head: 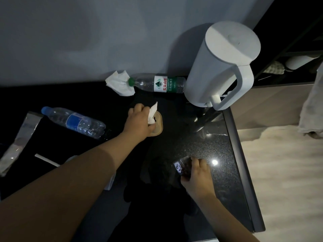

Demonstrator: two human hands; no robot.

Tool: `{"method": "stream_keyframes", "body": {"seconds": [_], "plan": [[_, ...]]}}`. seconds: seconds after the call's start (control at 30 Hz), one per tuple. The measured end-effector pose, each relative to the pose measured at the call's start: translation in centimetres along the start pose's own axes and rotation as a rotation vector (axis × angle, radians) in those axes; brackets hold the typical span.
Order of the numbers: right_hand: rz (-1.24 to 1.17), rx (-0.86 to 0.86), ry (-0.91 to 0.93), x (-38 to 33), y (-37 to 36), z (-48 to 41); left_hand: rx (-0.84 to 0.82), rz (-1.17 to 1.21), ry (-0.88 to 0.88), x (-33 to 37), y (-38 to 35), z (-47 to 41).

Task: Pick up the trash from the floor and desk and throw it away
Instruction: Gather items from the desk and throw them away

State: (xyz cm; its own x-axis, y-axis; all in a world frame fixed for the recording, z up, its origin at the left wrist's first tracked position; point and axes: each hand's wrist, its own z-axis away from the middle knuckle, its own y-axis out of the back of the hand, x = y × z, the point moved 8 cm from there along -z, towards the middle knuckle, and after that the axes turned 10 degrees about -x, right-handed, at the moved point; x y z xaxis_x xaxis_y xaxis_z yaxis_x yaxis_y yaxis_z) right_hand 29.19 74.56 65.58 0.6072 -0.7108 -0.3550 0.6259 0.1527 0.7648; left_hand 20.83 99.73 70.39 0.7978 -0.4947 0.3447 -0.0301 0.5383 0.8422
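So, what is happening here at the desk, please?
A person is clearing trash from a dark desk. The left hand pinches a crumpled tissue over a tan lid. The right hand grips a dark shiny item, maybe a bag, near the desk edge. A green-capped bottle, a blue-capped bottle, a second tissue and a silver wrapper lie on the desk.

**Dark Speckled Desk (218, 145) Under Litter**

Carrying, along the wall, a green-capped bottle (157, 83) lying on its side, cap touching a crumpled tissue (120, 83), base just beside an upright white kettle (220, 67). Also bearing a blue-labelled bottle (75, 122) lying flat at left, a foil packet (19, 142) farther left, a white stick (47, 160) nearer, a tan lid (158, 126) near the middle.
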Motion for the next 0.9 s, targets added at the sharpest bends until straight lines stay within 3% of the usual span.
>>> {"method": "stream_keyframes", "body": {"seconds": [0.17, 0.43, 0.67, 0.9], "plan": [[-0.017, 0.000, -0.013, 0.3, 0.6, -0.7, -0.132, -0.026, 0.061, -0.3, -2.0, -1.1], [-0.075, -0.012, 0.034, -0.2, 1.3, -2.3, -0.146, 0.044, 0.117, -1.3, -1.9, -1.4], [-0.102, 0.014, 0.103, -4.7, 2.7, -5.2, 0.013, 0.248, 0.062, -6.4, 2.3, 1.8], [-0.044, 0.044, 0.277, -14.5, 5.1, -10.5, 0.100, 0.440, 0.019, -11.2, 6.7, 6.1]]}}
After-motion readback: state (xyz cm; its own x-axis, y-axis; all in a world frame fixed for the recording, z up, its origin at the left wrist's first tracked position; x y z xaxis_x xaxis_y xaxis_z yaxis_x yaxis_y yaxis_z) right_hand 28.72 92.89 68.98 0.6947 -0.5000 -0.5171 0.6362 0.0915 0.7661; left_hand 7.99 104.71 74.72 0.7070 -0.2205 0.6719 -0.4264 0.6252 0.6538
